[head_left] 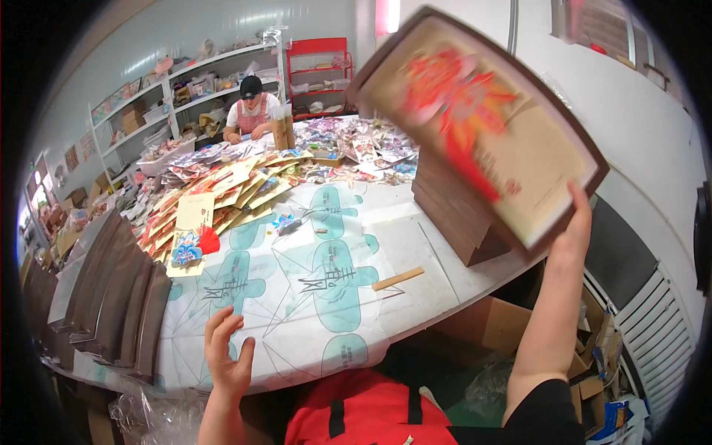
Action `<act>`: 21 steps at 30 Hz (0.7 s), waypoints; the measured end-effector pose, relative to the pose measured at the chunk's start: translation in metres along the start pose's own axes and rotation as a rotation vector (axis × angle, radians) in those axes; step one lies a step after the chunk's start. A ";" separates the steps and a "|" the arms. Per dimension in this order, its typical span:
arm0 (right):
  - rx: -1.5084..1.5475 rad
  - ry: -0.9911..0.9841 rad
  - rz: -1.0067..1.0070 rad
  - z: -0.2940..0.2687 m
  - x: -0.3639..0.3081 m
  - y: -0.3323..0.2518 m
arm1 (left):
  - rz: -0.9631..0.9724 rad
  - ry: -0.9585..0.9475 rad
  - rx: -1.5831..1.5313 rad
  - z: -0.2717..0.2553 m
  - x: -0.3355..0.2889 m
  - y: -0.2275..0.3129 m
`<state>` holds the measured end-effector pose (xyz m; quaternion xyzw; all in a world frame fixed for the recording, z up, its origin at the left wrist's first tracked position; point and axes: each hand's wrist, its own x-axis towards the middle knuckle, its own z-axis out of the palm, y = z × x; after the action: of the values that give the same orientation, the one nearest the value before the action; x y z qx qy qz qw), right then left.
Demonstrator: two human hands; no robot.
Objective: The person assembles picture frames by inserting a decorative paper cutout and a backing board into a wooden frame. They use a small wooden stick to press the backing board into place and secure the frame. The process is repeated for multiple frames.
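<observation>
My right hand (pixel 575 226) grips the lower right edge of a shallow brown gift box (pixel 586 141), raised and tilted above the right side of the table. Inside the box lies a cream card (pixel 541 178) with a red and orange flower ornament (pixel 463 96) and a red strip hanging from it; motion blurs them a little. Below and behind it stands a stack of brown boxes (pixel 456 211). Over the near edge of the table, my left hand (pixel 228 352) is open, fingers apart and holding nothing.
More brown boxes (pixel 119 297) stand at the left. A heap of cream cards (pixel 222 193) lies beyond, one bearing a blue flower and red tassel. A wooden strip (pixel 398 279) rests on the printed table cover (pixel 297 297). Across the table a person (pixel 252 111) works near shelves.
</observation>
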<state>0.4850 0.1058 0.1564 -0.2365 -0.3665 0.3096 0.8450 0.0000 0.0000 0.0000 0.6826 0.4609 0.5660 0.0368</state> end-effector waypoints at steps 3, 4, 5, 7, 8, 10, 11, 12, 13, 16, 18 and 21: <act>0.024 0.171 0.153 0.012 0.060 -0.015 | -0.169 -0.003 -0.030 -0.011 -0.033 -0.018; 0.034 0.184 0.141 0.011 0.082 -0.019 | -0.202 0.031 -0.036 -0.018 -0.037 -0.024; 0.044 0.200 0.141 0.007 0.104 -0.016 | -0.243 0.061 -0.035 -0.027 -0.043 -0.029; 0.040 0.281 0.168 0.007 0.148 -0.009 | -0.305 0.133 -0.032 -0.039 -0.057 -0.046; 0.037 0.329 0.202 0.002 0.166 -0.005 | -0.338 0.164 -0.028 -0.044 -0.061 -0.051; -0.026 0.319 0.202 -0.007 0.194 0.007 | -0.358 0.221 0.022 -0.057 -0.067 -0.062; -0.056 0.315 0.202 -0.013 0.207 0.012 | -0.356 0.237 0.062 -0.065 -0.066 -0.068; -0.092 0.366 0.201 -0.017 0.217 0.020 | -0.359 0.248 0.108 -0.076 -0.066 -0.073; -0.085 0.358 0.192 -0.029 0.228 0.024 | -0.360 0.255 0.148 -0.085 -0.065 -0.077; -0.137 0.355 0.186 -0.034 0.236 0.046 | -0.336 0.298 0.247 -0.123 -0.069 -0.082; -0.145 0.231 0.122 -0.031 0.231 0.058 | -0.387 0.336 0.385 -0.147 -0.076 -0.069; -0.209 -0.114 0.109 -0.099 0.288 0.034 | -0.322 0.430 0.587 -0.164 -0.065 -0.088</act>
<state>0.7043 0.3128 0.2099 -0.3249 -0.4306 0.3279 0.7755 -0.1801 -0.0709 -0.0399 0.4489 0.7013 0.5273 -0.1692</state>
